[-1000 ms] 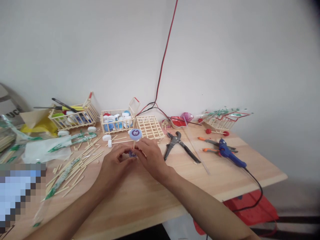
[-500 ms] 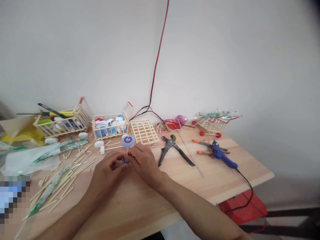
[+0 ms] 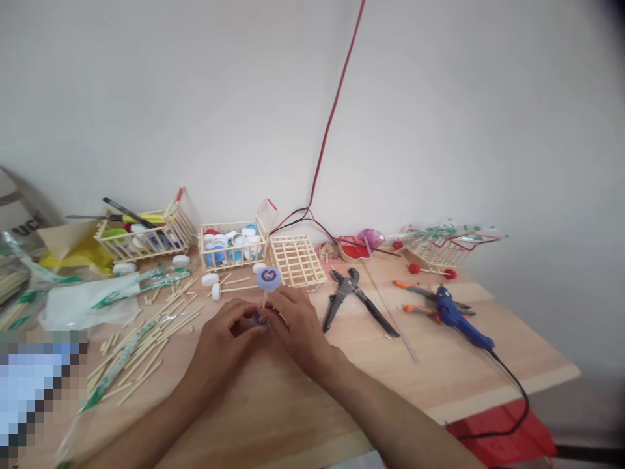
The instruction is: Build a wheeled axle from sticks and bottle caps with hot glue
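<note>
Above the table, both hands hold a short wooden stick [image 3: 264, 300] with a purple-blue bottle cap [image 3: 268, 279] on its upper end, marked with a dark "G"-like sign. A second bluish bottle cap [image 3: 260, 318] shows in part between the fingers at the lower end. My left hand [image 3: 229, 335] closes its thumb and fingers around that lower cap. With bent fingers my right hand [image 3: 299, 322] pinches the stick close to the lower cap. Some fingertips are hidden behind the hands.
Stick baskets [image 3: 233, 246] holding bottle caps stand along the wall, beside an upturned stick basket [image 3: 297, 262]. Loose sticks [image 3: 151, 345] lie to the left. Black-handled pliers [image 3: 354, 293], a clear glue stick [image 3: 390, 303] and a blue glue gun [image 3: 459, 316] with its cord lie to the right.
The view has turned left, so everything appears farther right. Both hands keep the same grip on the stick and caps.
</note>
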The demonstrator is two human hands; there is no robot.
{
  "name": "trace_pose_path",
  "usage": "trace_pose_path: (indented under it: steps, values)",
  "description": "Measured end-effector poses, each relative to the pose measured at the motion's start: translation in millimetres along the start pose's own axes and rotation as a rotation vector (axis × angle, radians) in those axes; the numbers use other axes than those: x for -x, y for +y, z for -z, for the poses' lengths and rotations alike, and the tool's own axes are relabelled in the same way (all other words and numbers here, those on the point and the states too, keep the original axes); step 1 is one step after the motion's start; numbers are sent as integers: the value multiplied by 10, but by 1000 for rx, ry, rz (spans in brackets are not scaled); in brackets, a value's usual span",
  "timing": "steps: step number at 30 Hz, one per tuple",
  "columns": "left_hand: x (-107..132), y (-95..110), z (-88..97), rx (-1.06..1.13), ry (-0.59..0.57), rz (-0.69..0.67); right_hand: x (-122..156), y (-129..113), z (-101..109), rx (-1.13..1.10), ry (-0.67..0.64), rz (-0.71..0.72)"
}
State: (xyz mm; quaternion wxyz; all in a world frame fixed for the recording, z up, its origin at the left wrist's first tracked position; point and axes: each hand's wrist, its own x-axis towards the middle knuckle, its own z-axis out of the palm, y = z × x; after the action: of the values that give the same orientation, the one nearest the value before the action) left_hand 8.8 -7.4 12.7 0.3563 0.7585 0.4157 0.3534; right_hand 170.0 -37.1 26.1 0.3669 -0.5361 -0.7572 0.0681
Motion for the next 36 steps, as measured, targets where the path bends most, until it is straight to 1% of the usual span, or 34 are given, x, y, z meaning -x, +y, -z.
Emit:
trace_pose_path:
  steps: [8, 16, 21, 28, 36]
  values:
    - [22, 31, -13, 114, -16, 51, 30, 38, -25, -39, 4, -19]
    - [26, 59, -16, 161, -14, 76, 53, 51, -35, -77, 18, -3]
    - [31, 50, -19, 179, -15, 86, 48, 38, -44, -59, 30, 3]
    - [39, 44, -32, 211, -12, 83, 48, 47, -29, -27, 54, 51]
    - [41, 20, -42, 245, -8, 87, 56, 57, -36, -1, 56, 54]
